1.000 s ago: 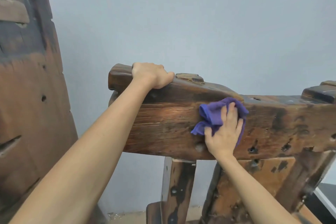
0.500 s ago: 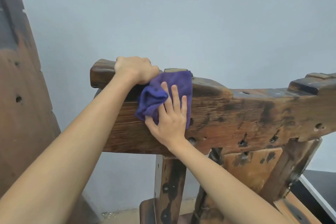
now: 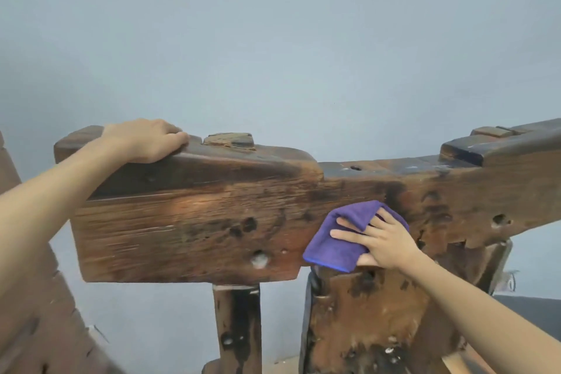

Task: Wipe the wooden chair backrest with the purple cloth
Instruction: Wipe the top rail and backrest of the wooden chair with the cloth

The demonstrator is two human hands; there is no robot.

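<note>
The wooden chair backrest [image 3: 194, 222] is a thick, rough, dark-stained beam running across the view. My left hand [image 3: 145, 140] grips its top edge at the left end, fingers curled over the wood. The purple cloth [image 3: 343, 243] lies flat against the beam's front face near its lower edge, right of the middle. My right hand [image 3: 382, 240] presses the cloth to the wood with fingers spread and straight, pointing left; the thumb lies under the cloth's lower edge.
Two wooden uprights [image 3: 238, 328] carry the beam from below. Another brown wooden piece [image 3: 33, 313] stands at the lower left. A pale blue-grey wall [image 3: 273, 39] fills the background. A dark surface [image 3: 531, 313] shows at the lower right.
My right hand has slid the cloth from the upper left of the beam, next to my left hand, down and right to the lower middle. My left hand kept its grip.
</note>
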